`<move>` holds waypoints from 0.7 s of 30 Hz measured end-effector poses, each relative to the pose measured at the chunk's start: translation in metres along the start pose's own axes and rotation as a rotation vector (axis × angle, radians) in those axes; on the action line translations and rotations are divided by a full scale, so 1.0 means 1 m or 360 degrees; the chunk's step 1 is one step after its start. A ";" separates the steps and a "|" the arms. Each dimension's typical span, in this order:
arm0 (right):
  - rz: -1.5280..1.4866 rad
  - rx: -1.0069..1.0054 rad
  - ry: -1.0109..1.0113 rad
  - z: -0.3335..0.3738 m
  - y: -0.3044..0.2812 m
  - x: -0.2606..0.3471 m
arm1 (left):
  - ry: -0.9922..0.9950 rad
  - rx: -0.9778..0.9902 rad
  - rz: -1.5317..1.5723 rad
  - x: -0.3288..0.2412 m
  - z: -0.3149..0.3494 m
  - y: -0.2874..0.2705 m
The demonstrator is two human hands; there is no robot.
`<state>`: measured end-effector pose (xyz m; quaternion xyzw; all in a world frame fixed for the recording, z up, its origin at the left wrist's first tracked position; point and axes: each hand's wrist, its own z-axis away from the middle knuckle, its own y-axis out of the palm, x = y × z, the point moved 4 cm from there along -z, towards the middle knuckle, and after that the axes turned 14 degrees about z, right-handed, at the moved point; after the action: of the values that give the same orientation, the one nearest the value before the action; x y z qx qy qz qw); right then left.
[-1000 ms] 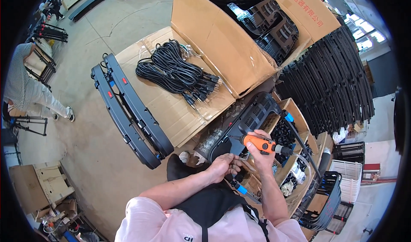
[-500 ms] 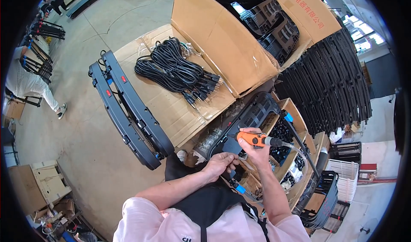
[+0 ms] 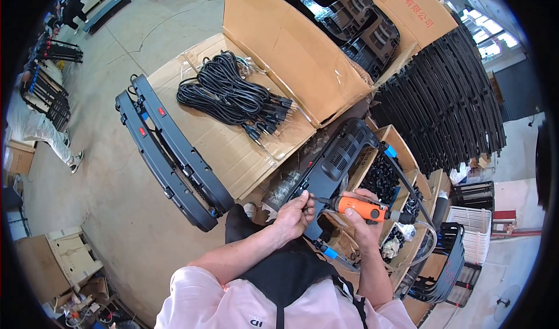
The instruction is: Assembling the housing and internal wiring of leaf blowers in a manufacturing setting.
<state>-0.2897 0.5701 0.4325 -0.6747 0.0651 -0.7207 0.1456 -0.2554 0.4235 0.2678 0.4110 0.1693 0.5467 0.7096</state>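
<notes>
My right hand is closed round an orange air screwdriver with a hose at its rear end. The bit points left, toward my left hand. Thumb and fingers of that hand are pinched together close to the bit's tip; whatever sits between them is too small to make out. Beneath both hands lies a long black plastic housing with vent slots, running up to the right. Its lower end is partly covered by my hands.
A wooden parts box with small black pieces adjoins the housing. Bundled black power cords lie on cardboard, beside a large carton. Two long black frames stand at left. Black parts are stacked at right. A person walks far left.
The screwdriver has swung from pointing up-left to lying nearly level and shifted down-right, its bit now by my left fingers. My left hand rose slightly. The person at left has stepped.
</notes>
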 end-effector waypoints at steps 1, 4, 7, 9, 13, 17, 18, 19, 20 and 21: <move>0.0003 -0.0023 0.0012 0.001 0.000 -0.001 | -0.0003 -0.0004 -0.0007 -0.001 -0.001 0.000; -0.0006 -0.0055 0.0026 0.002 -0.001 -0.005 | 0.0004 -0.0006 -0.0044 -0.004 -0.003 0.000; -0.0006 -0.0057 0.0032 0.003 -0.003 -0.007 | 0.0015 0.0059 -0.0112 -0.004 -0.006 -0.003; -0.0001 -0.0051 0.0037 0.003 -0.004 -0.007 | 0.0004 0.0071 -0.0126 -0.002 -0.006 -0.006; -0.0002 0.0010 0.0040 0.002 -0.001 -0.008 | -0.0030 0.0036 -0.0117 -0.001 -0.003 -0.006; 0.0088 0.0064 -0.0009 0.003 0.012 -0.013 | -0.0071 0.0057 0.0154 0.007 -0.001 -0.003; 0.0090 0.0067 -0.0007 0.003 0.015 -0.017 | -0.0017 0.0027 0.0185 0.006 0.000 -0.001; 0.0128 0.0058 -0.0035 0.003 0.018 -0.021 | -0.0017 0.0029 0.0190 0.005 0.000 -0.003; 0.0166 0.0050 -0.0063 0.003 0.021 -0.024 | 0.0005 0.0035 0.0190 0.003 -0.001 -0.005; 0.0158 0.0058 -0.0068 0.002 0.024 -0.026 | 0.0026 0.0041 0.0189 0.002 -0.001 -0.006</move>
<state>-0.2835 0.5551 0.4007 -0.6830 0.0822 -0.6992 0.1947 -0.2516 0.4254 0.2627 0.4250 0.1575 0.5890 0.6691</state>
